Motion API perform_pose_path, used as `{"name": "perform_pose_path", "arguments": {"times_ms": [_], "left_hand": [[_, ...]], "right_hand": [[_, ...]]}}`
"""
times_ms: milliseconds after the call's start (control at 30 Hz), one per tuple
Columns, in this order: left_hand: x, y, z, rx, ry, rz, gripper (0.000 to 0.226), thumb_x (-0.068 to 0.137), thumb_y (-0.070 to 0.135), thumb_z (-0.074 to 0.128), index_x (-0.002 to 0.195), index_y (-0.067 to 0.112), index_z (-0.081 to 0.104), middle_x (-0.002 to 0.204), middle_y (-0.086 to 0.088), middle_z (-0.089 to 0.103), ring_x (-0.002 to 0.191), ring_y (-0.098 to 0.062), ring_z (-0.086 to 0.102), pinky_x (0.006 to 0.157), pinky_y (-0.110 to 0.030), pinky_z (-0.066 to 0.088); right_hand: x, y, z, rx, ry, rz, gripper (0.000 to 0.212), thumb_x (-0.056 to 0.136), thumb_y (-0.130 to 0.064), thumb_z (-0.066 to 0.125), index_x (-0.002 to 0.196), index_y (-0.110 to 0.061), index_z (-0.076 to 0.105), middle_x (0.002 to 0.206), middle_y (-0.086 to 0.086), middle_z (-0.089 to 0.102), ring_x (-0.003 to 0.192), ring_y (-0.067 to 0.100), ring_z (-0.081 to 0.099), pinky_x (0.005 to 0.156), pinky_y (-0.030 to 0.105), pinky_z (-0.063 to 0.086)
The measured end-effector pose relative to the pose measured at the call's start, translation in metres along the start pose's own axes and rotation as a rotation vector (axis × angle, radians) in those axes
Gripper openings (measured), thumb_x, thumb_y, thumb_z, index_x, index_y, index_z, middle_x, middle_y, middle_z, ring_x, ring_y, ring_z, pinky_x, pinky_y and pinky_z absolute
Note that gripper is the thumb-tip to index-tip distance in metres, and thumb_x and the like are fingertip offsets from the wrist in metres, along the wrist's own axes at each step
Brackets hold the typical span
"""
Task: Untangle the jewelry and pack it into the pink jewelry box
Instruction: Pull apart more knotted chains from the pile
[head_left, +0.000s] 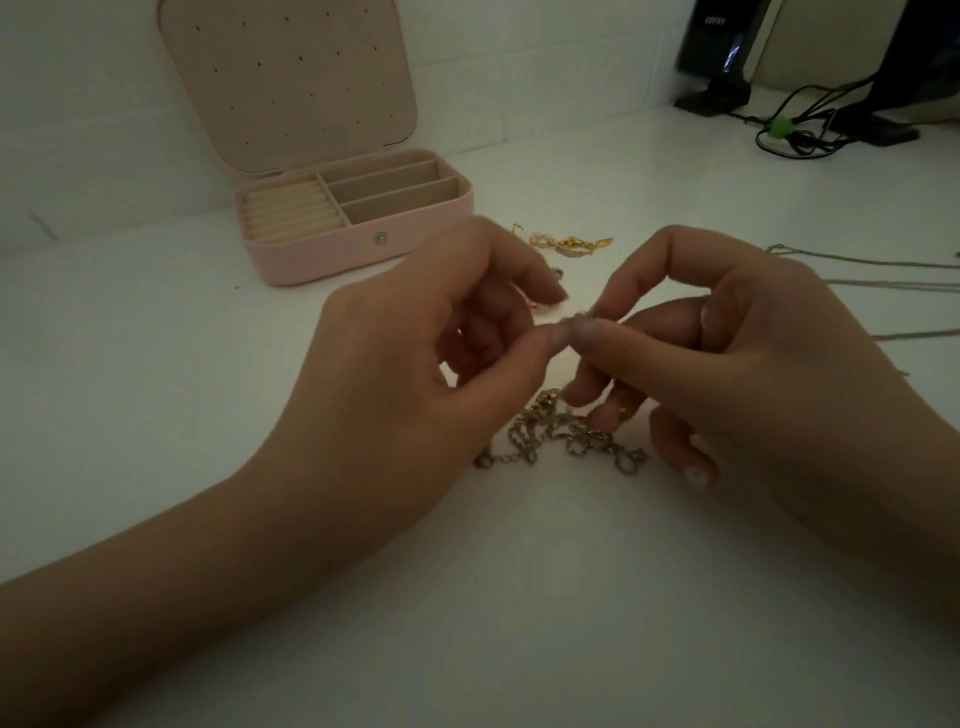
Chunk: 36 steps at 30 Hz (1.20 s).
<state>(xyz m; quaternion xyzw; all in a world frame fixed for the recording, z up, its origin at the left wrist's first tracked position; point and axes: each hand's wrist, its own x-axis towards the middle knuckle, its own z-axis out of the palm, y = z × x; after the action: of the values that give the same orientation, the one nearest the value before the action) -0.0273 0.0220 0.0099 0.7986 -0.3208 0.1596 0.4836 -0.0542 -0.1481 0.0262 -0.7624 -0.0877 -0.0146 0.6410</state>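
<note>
The chain (566, 434) lay in a loose tangle on the table (519, 597), directly below both hands, with one stretch of it lifted up to the fingertips. The left hand (415, 364) pinched that stretch between thumb and forefinger, fingers curled tight, and the right hand (727, 353) pinched it just beside, thumb against forefinger, its lower fingers curled down near the heap. The two pinches nearly touched; what lay between them was too small to make out, probably a knot or a clasp.

To do this step well, it seemed best to keep both pinches light and work the links apart with small sideways pulls, since a hard tug would likely tighten any knot.

Beyond the hands, gold pieces (566, 244) lay on the table, apart from the chain. The box (358, 223) stood open further back to the left, its compartments apparently bare, so packing looked not yet begun. Thin cords (883, 283) ran off to the right, and dark cables (800, 124) sat at the far right.
</note>
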Motion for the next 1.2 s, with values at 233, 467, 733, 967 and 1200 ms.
{"name": "perform_pose_path", "arguments": {"times_ms": [233,467,733,967,1200], "left_hand": [[0.002,-0.003,0.0,0.105,-0.032,-0.027,0.007,0.088,0.023,0.062,0.092,0.023,0.068,0.075,0.006,0.066,0.07,-0.02,0.063,0.06,-0.032,0.05],[0.003,0.001,-0.002,0.043,-0.016,-0.057,0.012,0.088,0.018,0.059,0.081,0.027,0.062,0.073,0.009,0.063,0.061,-0.012,0.057,0.053,-0.015,0.042],[0.004,-0.001,-0.001,-0.071,-0.053,-0.166,0.014,0.087,0.022,0.055,0.077,0.027,0.064,0.064,0.009,0.059,0.057,-0.004,0.052,0.053,-0.009,0.038],[0.004,-0.002,0.0,-0.153,-0.099,-0.202,0.008,0.082,0.024,0.059,0.08,0.025,0.067,0.051,0.011,0.042,0.049,-0.002,0.037,0.048,-0.011,0.031],[0.006,-0.003,-0.002,-0.166,-0.095,-0.212,0.006,0.079,0.026,0.065,0.083,0.024,0.07,0.05,0.007,0.037,0.045,-0.004,0.033,0.046,-0.008,0.029]], "right_hand": [[0.005,0.002,0.001,0.163,-0.046,0.056,0.021,0.067,-0.021,0.064,0.082,-0.008,0.057,0.079,0.013,0.071,0.057,0.013,0.067,0.028,0.016,0.031],[0.006,0.002,-0.002,0.325,-0.079,0.145,0.015,0.069,-0.016,0.062,0.079,-0.005,0.06,0.074,0.013,0.069,0.06,0.01,0.068,0.029,0.013,0.033],[0.009,0.001,-0.006,0.392,-0.007,0.169,0.019,0.069,-0.015,0.063,0.086,-0.007,0.06,0.068,0.006,0.071,0.063,0.016,0.072,0.038,0.016,0.047],[0.01,0.004,-0.008,0.347,-0.005,0.115,0.022,0.068,-0.018,0.065,0.09,-0.014,0.06,0.067,0.004,0.067,0.065,0.012,0.069,0.048,0.022,0.053],[0.011,0.003,-0.006,0.469,-0.023,0.109,0.022,0.07,-0.013,0.061,0.092,-0.013,0.06,0.063,0.001,0.063,0.063,0.009,0.063,0.058,0.02,0.054]]}}
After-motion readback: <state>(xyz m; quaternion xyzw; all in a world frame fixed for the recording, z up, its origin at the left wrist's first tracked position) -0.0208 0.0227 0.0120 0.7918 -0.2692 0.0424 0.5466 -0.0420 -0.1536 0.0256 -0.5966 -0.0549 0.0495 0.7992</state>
